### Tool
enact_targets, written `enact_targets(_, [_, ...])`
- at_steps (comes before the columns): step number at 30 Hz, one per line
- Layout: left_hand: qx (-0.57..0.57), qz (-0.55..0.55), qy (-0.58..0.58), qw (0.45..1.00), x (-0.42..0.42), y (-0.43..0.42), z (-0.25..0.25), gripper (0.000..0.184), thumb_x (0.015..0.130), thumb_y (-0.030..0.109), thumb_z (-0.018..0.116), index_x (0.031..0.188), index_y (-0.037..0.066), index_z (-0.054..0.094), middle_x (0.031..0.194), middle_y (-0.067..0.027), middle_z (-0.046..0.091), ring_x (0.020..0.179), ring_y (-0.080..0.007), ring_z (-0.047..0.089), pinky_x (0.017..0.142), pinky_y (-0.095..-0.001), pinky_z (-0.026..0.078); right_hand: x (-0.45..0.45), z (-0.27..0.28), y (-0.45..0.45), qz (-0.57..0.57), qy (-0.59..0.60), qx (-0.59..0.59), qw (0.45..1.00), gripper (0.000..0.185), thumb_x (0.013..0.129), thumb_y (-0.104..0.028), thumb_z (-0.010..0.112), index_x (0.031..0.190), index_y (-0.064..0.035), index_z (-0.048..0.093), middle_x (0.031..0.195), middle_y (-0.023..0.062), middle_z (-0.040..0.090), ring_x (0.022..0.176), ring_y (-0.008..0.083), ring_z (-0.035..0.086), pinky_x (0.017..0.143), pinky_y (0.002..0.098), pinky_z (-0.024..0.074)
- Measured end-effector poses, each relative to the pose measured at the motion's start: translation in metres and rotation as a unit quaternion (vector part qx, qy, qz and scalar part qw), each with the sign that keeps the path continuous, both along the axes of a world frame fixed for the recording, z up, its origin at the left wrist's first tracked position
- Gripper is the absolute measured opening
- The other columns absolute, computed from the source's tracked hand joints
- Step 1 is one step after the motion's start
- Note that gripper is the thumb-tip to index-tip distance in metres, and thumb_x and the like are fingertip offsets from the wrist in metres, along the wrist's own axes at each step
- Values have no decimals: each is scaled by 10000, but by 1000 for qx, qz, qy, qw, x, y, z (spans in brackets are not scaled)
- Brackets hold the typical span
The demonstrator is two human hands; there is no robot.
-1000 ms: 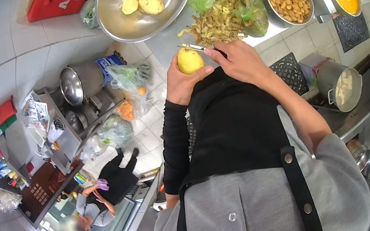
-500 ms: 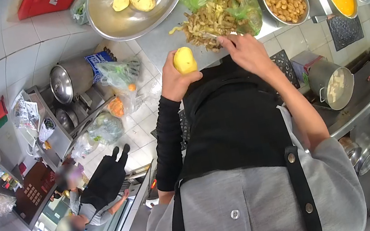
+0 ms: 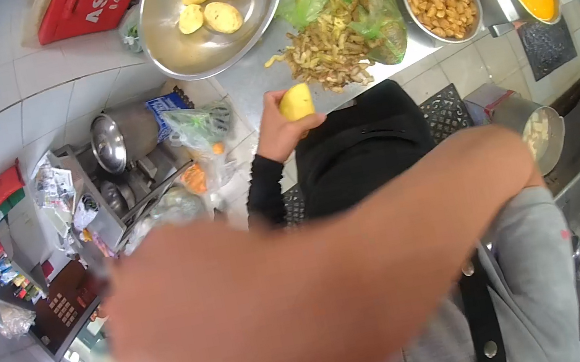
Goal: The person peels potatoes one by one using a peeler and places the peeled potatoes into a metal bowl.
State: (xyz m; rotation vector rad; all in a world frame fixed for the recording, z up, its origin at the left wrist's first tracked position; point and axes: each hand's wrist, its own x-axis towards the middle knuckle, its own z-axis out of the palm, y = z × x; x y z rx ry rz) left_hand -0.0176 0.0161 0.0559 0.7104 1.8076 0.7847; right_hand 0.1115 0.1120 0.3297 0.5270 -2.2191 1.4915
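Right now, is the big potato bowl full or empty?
Partly filled: four potatoes lie in the bowl, with bare metal around them.

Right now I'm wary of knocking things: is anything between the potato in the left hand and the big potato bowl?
Nothing visible blocks the way from the potato to the big potato bowl except its raised rim. Bare counter lies before it; the peelings lie to the right.

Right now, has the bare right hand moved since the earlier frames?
Yes: the right hand, now blurred, has gone down-left in view from the brown-yellow peel pile.
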Motion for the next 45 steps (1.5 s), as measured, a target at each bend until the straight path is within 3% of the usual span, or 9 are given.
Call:
enact_targets(7, [112, -27, 45, 992, 10, 6, -11, 863, 724, 357, 999, 1395, -18, 607, 1233, -132, 636, 1174, -251, 625, 1056, -386, 502, -4, 34, -31, 85, 60, 109, 989, 248, 928, -310, 713, 868, -69, 706, 873, 141, 694, 858, 347, 704, 731, 480, 565])
enact_targets(12, [185, 122, -170, 960, 19, 0, 2, 834, 793, 163, 968, 1468, -17, 512, 1334, -176, 643, 1197, -276, 676, 1037, -395, 554, 7, 14, -11, 67, -16, 131, 989, 291, 965, -336, 715, 883, -56, 718, 819, 170, 689, 802, 379, 699, 703, 480, 544])
enact_targets(15, [187, 207, -277, 919, 13, -3, 0, 886, 838, -20, 884, 1539, -4, 344, 1378, -191, 636, 1255, -284, 665, 1064, -448, 563, 24, -33, 23, -24, -164, 120, 979, 317, 987, -352, 717, 893, -49, 725, 787, 188, 686, 768, 398, 697, 686, 480, 531])
enact_targets(18, [206, 239, -445, 838, 7, -6, 5, 703, 917, -11, 784, 1529, 23, 440, 1358, -156, 648, 1291, -291, 644, 1102, -452, 541, 58, -109, 53, -176, -373, 0, 911, 324, 1001, -333, 734, 940, -15, 739, 758, 228, 672, 737, 416, 678, 665, 469, 501])
enact_targets(21, [217, 207, -485, 821, 14, -1, 18, 661, 935, 14, 765, 1524, 28, 467, 1338, -142, 654, 1290, -300, 649, 1086, -475, 553, 93, -181, 65, -379, -403, -91, 828, 445, 1039, -391, 691, 912, 35, 714, 736, 232, 662, 653, 393, 617, 656, 464, 476])
enact_targets(24, [170, 125, -384, 899, 16, 6, 12, 722, 928, 14, 745, 1578, 32, 430, 1407, -159, 619, 1295, -317, 646, 1101, -499, 545, 112, -228, 66, -454, -438, -105, 769, 488, 1064, -420, 652, 903, 39, 684, 732, 234, 653, 645, 405, 591, 639, 470, 453])
enact_targets(34, [102, -9, 16, 995, 20, 30, 13, 466, 828, 164, 890, 1169, -24, 633, 959, -90, 752, 808, -151, 728, 723, -291, 588, 81, -234, 43, -421, -355, -12, 835, 495, 1066, -466, 614, 897, -15, 731, 706, 249, 686, 727, 470, 700, 674, 553, 547])
enact_targets(37, [7, 24, -17, 1000, 22, 32, 27, 393, 829, 189, 866, 1098, -24, 674, 982, -102, 755, 809, -150, 726, 734, -315, 584, 74, -230, 42, -404, -346, -5, 847, 505, 1067, -473, 609, 886, -17, 729, 700, 237, 689, 720, 467, 702, 674, 557, 549])
enact_targets(45, [82, -28, 104, 991, 20, 20, 20, 337, 780, 187, 818, 1072, 39, 741, 982, -149, 763, 910, -316, 747, 809, -431, 586, 63, -228, 22, -370, -363, 37, 854, 494, 1083, -459, 569, 915, -21, 725, 717, 263, 695, 720, 487, 703, 681, 584, 557])
